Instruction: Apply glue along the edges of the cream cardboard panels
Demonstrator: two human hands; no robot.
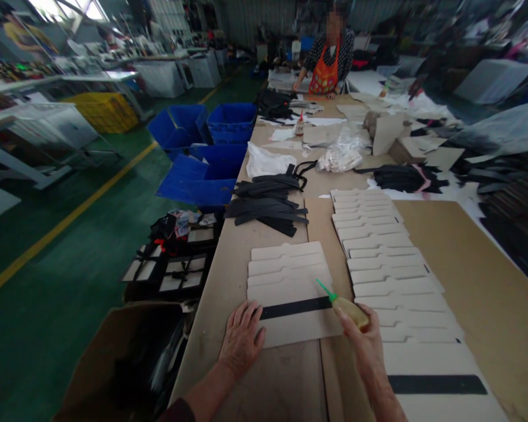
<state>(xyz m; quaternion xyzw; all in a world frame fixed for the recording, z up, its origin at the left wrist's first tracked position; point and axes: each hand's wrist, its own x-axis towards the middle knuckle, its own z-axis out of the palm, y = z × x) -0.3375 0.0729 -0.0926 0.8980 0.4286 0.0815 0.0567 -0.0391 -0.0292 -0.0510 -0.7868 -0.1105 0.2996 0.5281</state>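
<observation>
My left hand (241,339) lies flat, fingers apart, on a cream card piece (290,331) near the table's front edge, beside a black strip (295,308) stuck across the card. My right hand (361,346) grips a yellowish squeeze bottle of glue (352,310), its green nozzle tilted toward the strip and not touching it. Several notched cream cards (288,264) overlap above the strip. A longer overlapping row of cards (387,269) runs down the right, ending in a card with another black strip (437,384).
Loose black strips (268,202) and plastic bags (268,161) lie farther along the long table (273,387). A person in an orange apron (328,58) stands at its far end. Blue crates (202,152) stand left of the table, and a brown box (118,357) is near my left arm.
</observation>
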